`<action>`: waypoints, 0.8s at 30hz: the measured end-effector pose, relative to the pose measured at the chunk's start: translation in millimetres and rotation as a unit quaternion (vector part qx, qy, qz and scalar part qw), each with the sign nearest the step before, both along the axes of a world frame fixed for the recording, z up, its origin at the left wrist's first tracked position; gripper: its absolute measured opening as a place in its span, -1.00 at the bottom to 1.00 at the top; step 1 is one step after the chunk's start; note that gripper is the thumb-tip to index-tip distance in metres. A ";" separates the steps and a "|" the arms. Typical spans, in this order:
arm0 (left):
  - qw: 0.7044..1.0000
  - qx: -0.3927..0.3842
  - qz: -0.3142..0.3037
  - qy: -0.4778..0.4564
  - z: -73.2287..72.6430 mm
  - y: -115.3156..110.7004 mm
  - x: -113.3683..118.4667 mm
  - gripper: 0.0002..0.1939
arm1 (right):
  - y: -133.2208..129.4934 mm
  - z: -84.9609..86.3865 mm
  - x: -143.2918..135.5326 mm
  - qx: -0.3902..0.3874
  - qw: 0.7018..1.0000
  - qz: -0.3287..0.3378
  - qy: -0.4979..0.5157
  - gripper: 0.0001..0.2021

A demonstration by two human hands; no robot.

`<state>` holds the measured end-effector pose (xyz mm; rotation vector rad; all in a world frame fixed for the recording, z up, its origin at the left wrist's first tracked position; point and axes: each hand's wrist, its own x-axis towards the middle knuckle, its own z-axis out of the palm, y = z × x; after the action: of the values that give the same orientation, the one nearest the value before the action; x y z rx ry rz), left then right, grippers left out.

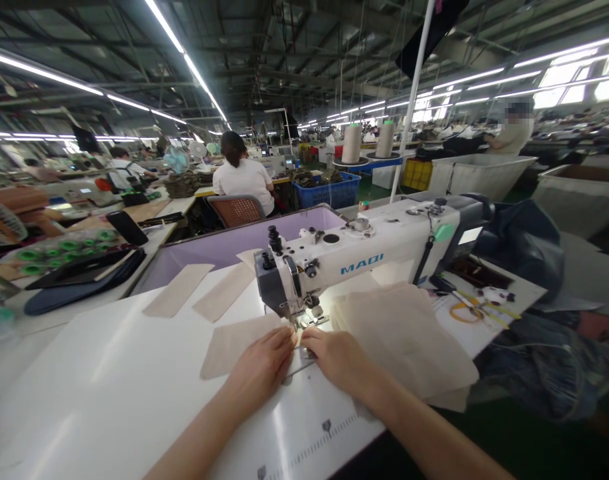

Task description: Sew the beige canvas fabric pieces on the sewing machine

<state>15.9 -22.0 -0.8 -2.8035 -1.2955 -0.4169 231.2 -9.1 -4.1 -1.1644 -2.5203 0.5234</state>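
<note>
A white sewing machine (364, 257) stands on the white table, its lamp lighting the needle area. Under and left of its presser foot lies a beige fabric piece (234, 343). My left hand (267, 360) rests on the right end of this piece, fingers pressed together beside the foot. Close in front of the foot, my right hand (337, 357) has its fingers bent together at the needle plate; what they hold, if anything, is hidden. Two more beige strips (179, 291) lie behind at the left. A stack of beige fabric (404, 337) sits right of my right hand.
Behind the table is a lilac-lined bin (199, 250). Scissors and an orange tape (467, 310) lie at the table's right end. Dark fabric (519, 247) is piled beyond it. A person in a white shirt (241, 180) sits ahead, facing away. A thread stand pole (411, 100) rises behind the machine.
</note>
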 end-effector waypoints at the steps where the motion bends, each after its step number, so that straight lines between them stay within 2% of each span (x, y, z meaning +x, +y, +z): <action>1: 1.000 -0.006 0.000 -0.003 1.2 3.7 -1.1 -0.67 | 1.4 0.4 -1.1 0.004 1.000 -0.002 -0.002 -0.69; 9: 0.999 -0.029 -0.002 -0.032 5.3 25.2 -9.0 -0.68 | 0.9 -0.8 -0.2 0.016 1.000 -0.007 0.001 -0.74; 18: 1.000 0.017 0.019 -0.007 -9.1 23.4 -13.0 -0.63 | -13.7 -4.2 -0.4 -0.007 0.999 -0.034 0.006 -0.71; 21: 0.998 0.010 0.051 0.020 -3.1 18.2 -11.1 -0.65 | -14.6 -4.3 -0.2 -0.019 0.999 -0.036 0.015 -0.70; 24: 0.996 -0.019 0.084 0.030 8.6 2.8 -1.9 -0.72 | -16.5 -4.1 2.1 -0.028 0.998 -0.038 0.039 -0.69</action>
<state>14.0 -19.2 7.8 -2.6839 -1.5261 -0.3014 233.3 -25.7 -8.1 -1.2297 -2.3996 0.6108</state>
